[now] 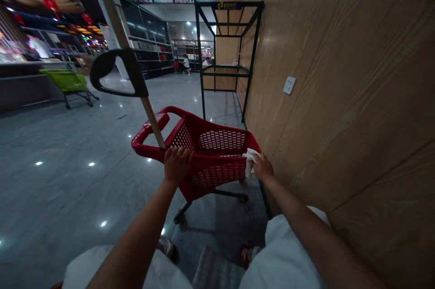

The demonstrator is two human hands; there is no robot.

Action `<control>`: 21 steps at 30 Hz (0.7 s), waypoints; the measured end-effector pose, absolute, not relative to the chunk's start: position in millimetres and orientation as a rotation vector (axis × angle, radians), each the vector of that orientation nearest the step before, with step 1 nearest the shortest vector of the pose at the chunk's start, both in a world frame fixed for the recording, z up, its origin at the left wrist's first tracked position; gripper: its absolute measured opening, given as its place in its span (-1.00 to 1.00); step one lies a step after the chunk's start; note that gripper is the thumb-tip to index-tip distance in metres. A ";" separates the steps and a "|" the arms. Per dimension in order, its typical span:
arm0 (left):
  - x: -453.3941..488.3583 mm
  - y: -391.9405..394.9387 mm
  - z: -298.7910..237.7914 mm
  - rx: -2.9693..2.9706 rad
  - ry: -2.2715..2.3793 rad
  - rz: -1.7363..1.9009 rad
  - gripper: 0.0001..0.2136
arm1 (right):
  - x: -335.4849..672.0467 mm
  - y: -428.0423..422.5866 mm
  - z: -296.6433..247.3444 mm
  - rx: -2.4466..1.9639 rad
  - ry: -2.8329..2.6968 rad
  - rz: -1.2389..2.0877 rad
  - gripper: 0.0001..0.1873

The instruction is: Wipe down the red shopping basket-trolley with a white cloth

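Observation:
A red plastic shopping basket on wheels point(210, 144) stands on the floor in front of my knees. My left hand point(176, 164) is closed on the basket's near rim, at the foot of its long pull rod. The rod point(117, 31) rises up and to the left and carries a black loop handle point(115, 71). My right hand point(262, 167) is closed on a white cloth point(250, 162), pressed against the basket's right corner.
A wood-panelled wall point(340, 98) with a white socket point(289, 85) runs close on the right. An empty dark metal rack point(227, 53) stands behind the basket. A green trolley point(68, 81) is at far left. Shelves and seated people lie far back. Glossy grey floor point(68, 166) spreads left.

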State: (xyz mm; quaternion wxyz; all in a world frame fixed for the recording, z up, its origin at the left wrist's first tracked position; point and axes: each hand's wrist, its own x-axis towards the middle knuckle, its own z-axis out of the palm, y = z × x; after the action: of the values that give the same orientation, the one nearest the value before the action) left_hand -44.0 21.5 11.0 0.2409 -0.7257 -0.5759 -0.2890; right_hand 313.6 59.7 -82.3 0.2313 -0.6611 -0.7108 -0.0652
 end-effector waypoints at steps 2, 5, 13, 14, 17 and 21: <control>-46.0 18.8 15.2 -2.035 -1.582 -0.811 -0.80 | 309.0 45.1 -74.4 -1.890 -1.949 -0.165 -0.59; -38.3 11.0 15.8 -1.953 -1.709 -0.897 -0.78 | 300.5 20.8 -61.3 -2.024 -1.946 -0.124 -0.58; 62.1 -20.6 -22.5 -2.193 -1.662 -0.889 -0.68 | 281.8 -28.2 -62.1 -2.069 -1.961 -0.266 -0.58; 77.4 -21.4 -28.3 -2.256 -1.633 -0.891 -0.69 | 279.3 -31.4 -63.6 -2.069 -1.954 -0.282 -0.58; 110.9 -22.7 -39.9 -2.378 -1.614 -0.895 -0.69 | 270.7 -41.4 -63.8 -2.045 -1.937 -0.285 -0.60; 111.7 -23.3 -42.6 -2.325 -1.697 -0.947 -0.70 | 254.5 -55.6 -59.8 -1.968 -1.970 -0.266 -0.59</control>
State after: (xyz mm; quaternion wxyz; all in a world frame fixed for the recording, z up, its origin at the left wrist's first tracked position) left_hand 111.7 -23.3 -42.6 0.0555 -0.7661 -0.5591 -0.3121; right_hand 254.5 -55.6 -59.8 0.1714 -0.6930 -0.6940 -0.0936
